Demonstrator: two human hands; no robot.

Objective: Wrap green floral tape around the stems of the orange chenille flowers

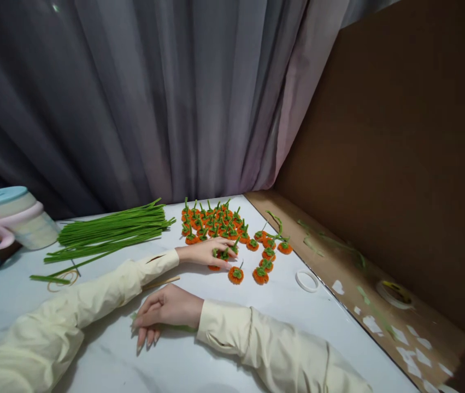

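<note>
My left hand (210, 252) reaches over the near edge of a cluster of small orange pumpkins (211, 221) made of fuzzy pipe cleaner, with green tops and upright stems. Its fingers are stretched out and apart, around the green tops of a few pumpkins, close to a single pumpkin (236, 275) with a thin wire sticking up. Nearer to me, my right hand (170, 310) is curled just above the table. A bit of green shows at its fingertips and more under the palm, looking like a green pipe cleaner mostly hidden by the hand.
Green pipe cleaners (109, 228) lie bundled at the left, beside a lidded tumbler (31, 221). A thin wooden stick (162, 282) lies between my arms. At right are a white ring (307, 280), a tape roll (394, 295) and paper scraps (372, 325). A curtain hangs behind.
</note>
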